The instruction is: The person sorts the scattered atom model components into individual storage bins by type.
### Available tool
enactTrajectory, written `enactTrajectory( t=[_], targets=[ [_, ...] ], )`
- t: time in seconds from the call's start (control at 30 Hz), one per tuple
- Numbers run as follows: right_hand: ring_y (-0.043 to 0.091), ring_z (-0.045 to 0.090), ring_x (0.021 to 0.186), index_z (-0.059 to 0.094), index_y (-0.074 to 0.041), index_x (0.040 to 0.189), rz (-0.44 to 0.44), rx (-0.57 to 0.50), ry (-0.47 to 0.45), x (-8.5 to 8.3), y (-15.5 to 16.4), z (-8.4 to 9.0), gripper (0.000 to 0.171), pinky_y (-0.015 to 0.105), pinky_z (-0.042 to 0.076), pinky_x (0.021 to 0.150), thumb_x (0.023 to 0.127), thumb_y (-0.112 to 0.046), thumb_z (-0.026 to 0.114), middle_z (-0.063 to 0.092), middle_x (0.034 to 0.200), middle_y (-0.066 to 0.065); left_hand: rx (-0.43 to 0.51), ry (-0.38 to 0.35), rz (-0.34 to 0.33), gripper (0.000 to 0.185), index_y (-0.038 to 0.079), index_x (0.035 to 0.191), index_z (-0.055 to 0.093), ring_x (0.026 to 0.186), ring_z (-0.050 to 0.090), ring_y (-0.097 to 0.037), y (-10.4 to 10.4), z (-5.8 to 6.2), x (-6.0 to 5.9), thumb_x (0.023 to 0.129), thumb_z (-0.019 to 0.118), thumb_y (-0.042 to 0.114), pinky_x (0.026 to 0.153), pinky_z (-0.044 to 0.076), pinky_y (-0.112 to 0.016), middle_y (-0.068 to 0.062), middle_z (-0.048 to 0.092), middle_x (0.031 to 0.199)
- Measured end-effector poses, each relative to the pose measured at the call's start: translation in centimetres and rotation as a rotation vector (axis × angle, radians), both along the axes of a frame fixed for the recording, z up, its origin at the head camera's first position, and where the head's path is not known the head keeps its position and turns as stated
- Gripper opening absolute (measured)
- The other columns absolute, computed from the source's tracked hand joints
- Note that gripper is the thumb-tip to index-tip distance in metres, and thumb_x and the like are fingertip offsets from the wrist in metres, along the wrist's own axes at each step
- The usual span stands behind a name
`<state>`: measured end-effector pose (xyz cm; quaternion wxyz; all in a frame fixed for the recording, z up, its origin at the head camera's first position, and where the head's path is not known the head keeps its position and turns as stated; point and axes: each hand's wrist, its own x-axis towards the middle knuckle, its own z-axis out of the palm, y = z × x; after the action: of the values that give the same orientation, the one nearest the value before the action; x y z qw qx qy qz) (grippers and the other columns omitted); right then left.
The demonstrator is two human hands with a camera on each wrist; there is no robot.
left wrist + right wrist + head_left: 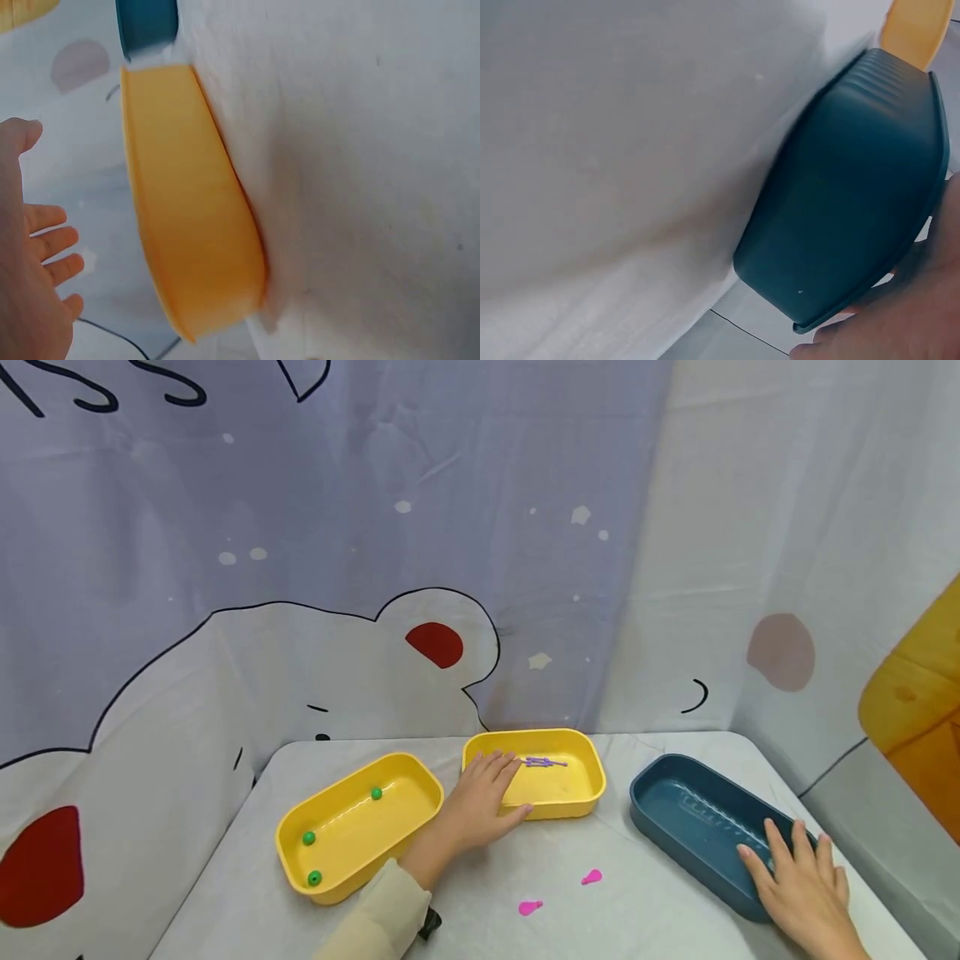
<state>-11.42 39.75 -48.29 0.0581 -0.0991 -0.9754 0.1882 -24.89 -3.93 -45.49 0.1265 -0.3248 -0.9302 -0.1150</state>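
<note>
Table [660,902]: covered in white cloth, with a printed curtain hung behind it; it carries three trays and two small pink pieces.
Blue tray [693,814]: on the right side of the table, lying at an angle. Its inside looks bare.
Left yellow tray [352,831]: at the left of the table, with three green beads [309,838] lying apart inside.
Middle yellow tray [558,789]: at the back centre, between the other two trays, with a purple piece [543,762] lying near its far wall.
Left hand [480,802]: fingers straight and spread, lying over the near left corner of the middle yellow tray, thumb along its front wall; it grips nothing.
Right hand [798,881]: flat, fingers spread and relaxed, resting on the near end of the blue tray; it holds nothing.
Pink pieces [530,907]: two, on the bare cloth in front of the middle yellow tray, between the hands, apart from each other.
</note>
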Motion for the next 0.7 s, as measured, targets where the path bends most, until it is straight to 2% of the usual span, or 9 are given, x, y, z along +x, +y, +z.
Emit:
enactTrajectory(
  t=[0.1,0.3,0.57,0.7],
  targets=[
    [0.066,-0.022,0.138,0.012,0.007,0.157,-0.012,-0.005,-0.015,0.0,0.2,-0.3,0.086,0.084,-0.001,0.101,0.106,-0.06,0.031,-0.008,0.154,0.045,-0.019,-0.013,-0.044,0.076,0.01,0.155,0.04,0.148,0.034,-0.027,0.3,0.3,0.7,0.099,0.049,0.06,0.124,0.019,-0.049,-0.006,0.044,0.157],
    [0.066,-0.022,0.137,0.009,0.005,0.157,-0.015,-0.024,-0.033,-0.2,0.4,-0.8,0.09,0.085,-0.002,0.1,0.104,-0.064,0.029,-0.009,0.153,0.046,-0.036,-0.038,-0.078,0.072,0.011,0.154,0.044,0.148,0.036,-0.026,0.0,0.3,2.0,0.099,0.051,0.058,0.124,0.019,-0.049,-0.004,0.045,0.157],
    [0.068,-0.026,0.133,0.005,0.003,0.158,-0.002,-0.029,-0.108,-0.2,0.6,-0.8,0.093,0.085,-0.005,0.099,0.102,-0.068,0.027,-0.015,0.151,0.047,-0.091,-0.055,-0.151,0.068,0.011,0.151,0.047,0.146,0.039,-0.026,-0.5,-1.1,3.7,0.1,0.051,0.056,0.123,0.023,-0.05,-0.004,0.047,0.155],
    [0.069,-0.027,0.133,0.007,0.003,0.158,0.005,-0.026,-0.128,-0.2,0.6,-0.7,0.094,0.085,-0.006,0.099,0.102,-0.07,0.025,-0.015,0.151,0.046,-0.125,-0.042,-0.215,0.068,0.01,0.149,0.049,0.145,0.041,-0.025,-0.5,-1.8,4.6,0.1,0.051,0.057,0.121,0.027,-0.052,-0.003,0.051,0.151]
  ],
)
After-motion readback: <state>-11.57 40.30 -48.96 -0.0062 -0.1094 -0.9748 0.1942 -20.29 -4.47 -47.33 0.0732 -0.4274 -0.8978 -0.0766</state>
